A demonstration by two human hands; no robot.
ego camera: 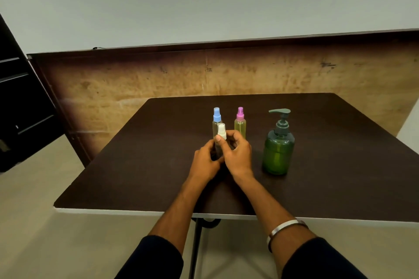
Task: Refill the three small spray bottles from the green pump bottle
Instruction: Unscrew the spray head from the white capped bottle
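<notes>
Head view of a dark brown table (136,165) set before a worn tan wall panel (136,79). Both hands meet at the middle of the tabletop around a small spray bottle with a white cap (221,131), which stands upright. The left hand (205,161) curls round the bottle's lower body; the right hand (238,152) pinches it just below the cap, thumb in front. Just beyond stand two more upright spray bottles: a blue-capped bottle (217,118), partly hidden behind the white cap, and to its right a pink-capped bottle (240,120) holding yellowish liquid. The green pump bottle (278,149) stands to the right of the hands, apart from them. A metal bangle (283,229) circles the right forearm.
</notes>
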